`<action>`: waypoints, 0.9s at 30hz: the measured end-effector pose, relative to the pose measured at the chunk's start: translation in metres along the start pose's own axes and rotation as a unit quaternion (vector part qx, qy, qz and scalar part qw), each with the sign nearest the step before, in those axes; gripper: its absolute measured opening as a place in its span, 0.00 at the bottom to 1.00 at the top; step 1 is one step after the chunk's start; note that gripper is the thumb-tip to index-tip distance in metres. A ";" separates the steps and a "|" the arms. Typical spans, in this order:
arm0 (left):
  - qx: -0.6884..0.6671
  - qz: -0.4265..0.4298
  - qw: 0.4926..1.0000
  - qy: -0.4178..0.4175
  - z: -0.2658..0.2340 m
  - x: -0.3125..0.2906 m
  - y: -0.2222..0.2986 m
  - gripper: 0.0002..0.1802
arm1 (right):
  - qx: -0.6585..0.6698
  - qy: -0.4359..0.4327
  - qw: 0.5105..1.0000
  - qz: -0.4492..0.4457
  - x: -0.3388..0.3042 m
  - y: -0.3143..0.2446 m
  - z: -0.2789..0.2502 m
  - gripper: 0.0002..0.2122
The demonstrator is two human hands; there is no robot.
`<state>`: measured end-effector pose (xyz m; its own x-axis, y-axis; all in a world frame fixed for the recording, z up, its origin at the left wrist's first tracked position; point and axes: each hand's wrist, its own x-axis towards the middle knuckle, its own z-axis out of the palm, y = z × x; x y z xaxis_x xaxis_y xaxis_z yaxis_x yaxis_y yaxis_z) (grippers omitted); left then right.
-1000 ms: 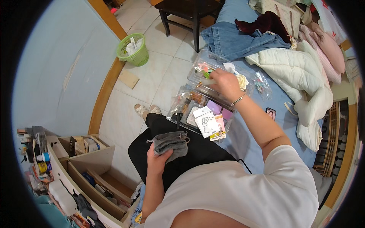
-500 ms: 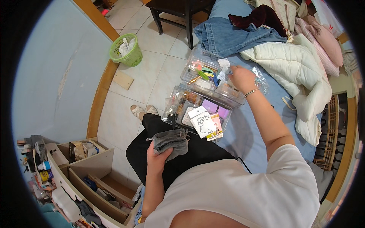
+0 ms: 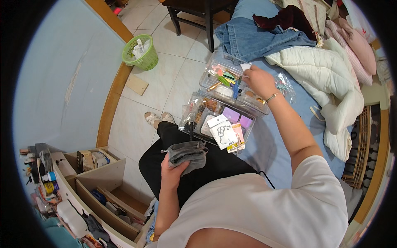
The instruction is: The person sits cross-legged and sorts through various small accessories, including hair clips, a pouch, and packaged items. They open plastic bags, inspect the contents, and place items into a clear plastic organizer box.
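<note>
My left hand (image 3: 170, 172) is closed around a grey drawstring pouch (image 3: 189, 156), held above my lap. My right hand (image 3: 262, 82) reaches over the right side of the far clear plastic box (image 3: 222, 58), fingers bent. A small white piece (image 3: 245, 66) shows beside its fingertips, but what they grip is hidden. Pens, green and blue items and a white case (image 3: 223, 91) lie in that box. Against it stands a nearer clear box (image 3: 184, 114) with a purple case (image 3: 240, 119) and brown items inside. A white card (image 3: 223, 134) with a cartoon outline rests on top.
Both boxes stand on the blue bed sheet (image 3: 264, 144). A clear plastic bag (image 3: 285, 87) lies right of my hand, near a cream quilt (image 3: 326, 78) and jeans (image 3: 244, 39). A drawer unit (image 3: 99, 173) stands at left, and a green basket (image 3: 142, 62) on the tiles.
My right hand has moved slightly, its fingers now covering most of the clear packet seen beside them before. My left hand keeps hold of the pouch. The whole view has shifted a little.
</note>
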<state>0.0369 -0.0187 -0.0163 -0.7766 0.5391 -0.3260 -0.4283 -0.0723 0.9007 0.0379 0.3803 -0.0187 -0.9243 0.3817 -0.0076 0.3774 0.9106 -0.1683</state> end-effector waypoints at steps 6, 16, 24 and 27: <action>0.003 0.002 1.000 -0.006 0.005 0.004 0.007 0.22 | 0.016 0.022 0.996 -0.081 0.044 -0.041 0.019 0.17; -0.009 0.011 1.000 0.025 -0.010 -0.007 0.002 0.22 | 0.034 0.019 0.998 -0.056 0.071 -0.032 0.052 0.14; -0.001 0.017 1.000 0.016 -0.009 -0.003 0.002 0.22 | 0.167 0.005 0.986 -0.003 0.062 0.002 0.029 0.11; -0.012 0.007 1.000 0.020 -0.009 -0.003 0.000 0.22 | 0.132 -0.026 0.991 -0.008 0.058 -0.008 0.027 0.11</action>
<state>0.0355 -0.0281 -0.0178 -0.8004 0.5032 -0.3257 -0.4280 -0.0994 0.8983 -0.0206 0.3905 -0.0447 -0.9346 0.3518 -0.0525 0.3401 0.8409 -0.4210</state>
